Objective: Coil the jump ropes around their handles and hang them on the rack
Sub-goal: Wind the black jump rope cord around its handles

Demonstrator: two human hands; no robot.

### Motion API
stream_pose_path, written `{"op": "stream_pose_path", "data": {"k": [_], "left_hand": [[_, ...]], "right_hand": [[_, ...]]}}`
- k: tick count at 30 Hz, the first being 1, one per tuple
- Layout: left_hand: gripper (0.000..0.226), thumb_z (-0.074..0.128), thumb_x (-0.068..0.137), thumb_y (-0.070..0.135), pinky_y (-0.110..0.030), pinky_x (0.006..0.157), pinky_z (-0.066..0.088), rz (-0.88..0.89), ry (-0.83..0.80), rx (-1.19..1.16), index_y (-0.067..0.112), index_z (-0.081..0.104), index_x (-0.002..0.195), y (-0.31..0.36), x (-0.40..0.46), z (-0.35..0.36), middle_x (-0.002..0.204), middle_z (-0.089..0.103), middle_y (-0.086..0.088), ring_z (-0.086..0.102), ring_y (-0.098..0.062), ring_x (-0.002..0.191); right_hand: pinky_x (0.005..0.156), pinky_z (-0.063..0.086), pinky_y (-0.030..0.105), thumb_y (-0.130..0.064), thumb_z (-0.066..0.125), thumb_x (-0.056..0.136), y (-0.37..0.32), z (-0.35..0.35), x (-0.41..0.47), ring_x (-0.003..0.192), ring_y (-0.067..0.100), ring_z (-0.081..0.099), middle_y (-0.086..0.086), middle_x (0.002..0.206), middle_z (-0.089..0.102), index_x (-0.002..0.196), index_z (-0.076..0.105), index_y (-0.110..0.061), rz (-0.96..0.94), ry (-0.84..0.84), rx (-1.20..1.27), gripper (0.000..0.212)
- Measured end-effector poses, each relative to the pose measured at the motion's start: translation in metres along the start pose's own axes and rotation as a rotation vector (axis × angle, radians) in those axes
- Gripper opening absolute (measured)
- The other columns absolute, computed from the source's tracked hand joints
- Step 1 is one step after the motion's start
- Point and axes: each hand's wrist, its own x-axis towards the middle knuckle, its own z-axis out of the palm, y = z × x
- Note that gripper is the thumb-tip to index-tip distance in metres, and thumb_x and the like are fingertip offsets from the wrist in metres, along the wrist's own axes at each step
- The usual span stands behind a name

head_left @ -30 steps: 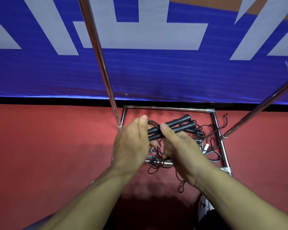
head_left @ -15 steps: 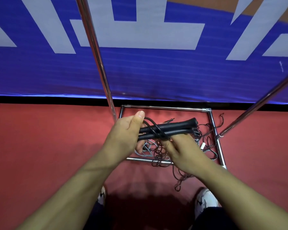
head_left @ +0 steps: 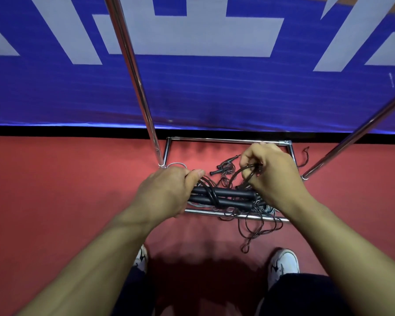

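Above handles [head_left: 224, 198], right hand [head_left: 271, 172] has lifted cord [head_left: 242, 171].

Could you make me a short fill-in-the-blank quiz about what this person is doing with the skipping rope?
1. The left hand grips ____ black handles held side by side.
2. The right hand pinches a loop of the black ____.
3. More ropes lie on the ____ floor inside the rack's base.

Missing words: two; cord; red

Your single head camera looks steeply down and forward, close above your hands [head_left: 217, 185], the rack's base frame [head_left: 226, 139] and the far banner [head_left: 192, 92].
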Motion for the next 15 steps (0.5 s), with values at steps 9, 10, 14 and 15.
{"op": "stream_pose_path", "data": {"k": [9,10,14,15], "left_hand": [[0.055,0.033,0.100,0.060,-0.037,0.075,0.042,-0.223,0.176,-0.042,0.020,0.052,0.069,0.015,0.009,0.006,0.074,0.059,-0.006,0.058,-0.038,0.089],[0.056,0.033,0.099,0.061,-0.037,0.077,0.046,-0.249,0.217,-0.099,0.019,0.052,0.067,0.014,0.011,0.006,0.070,0.060,-0.005,0.059,-0.037,0.084],[0.060,0.028,0.096,0.064,-0.043,0.080,0.052,-0.319,0.398,-0.327,0.018,0.061,0.077,0.003,0.018,0.001,0.065,0.070,-0.007,0.066,-0.033,0.080],[0.061,0.028,0.096,0.064,-0.044,0.078,0.053,-0.320,0.426,-0.412,0.017,0.063,0.079,0.003,0.018,0.000,0.061,0.069,-0.006,0.067,-0.032,0.074]], "right_hand": [[0.107,0.037,0.037,-0.004,0.041,0.062,-0.028,0.006,-0.012,0.067,0.025,0.036,-0.004,0.058,0.038,0.068,0.047,-0.019,-0.147,0.048,-0.221,0.017],[0.089,0.046,0.035,-0.007,0.046,0.065,-0.034,0.007,-0.016,0.064,0.027,0.039,-0.006,0.059,0.036,0.069,0.051,-0.019,-0.184,0.071,-0.242,0.013],[0.058,0.041,0.026,-0.023,0.079,0.072,-0.045,0.015,-0.029,0.063,0.027,0.059,-0.007,0.071,0.063,0.092,0.061,-0.026,-0.159,0.052,-0.246,0.027],[0.061,0.047,0.028,-0.029,0.073,0.080,-0.047,0.015,-0.031,0.071,0.025,0.064,-0.009,0.080,0.068,0.101,0.056,-0.031,-0.110,0.010,-0.150,0.027]]}}
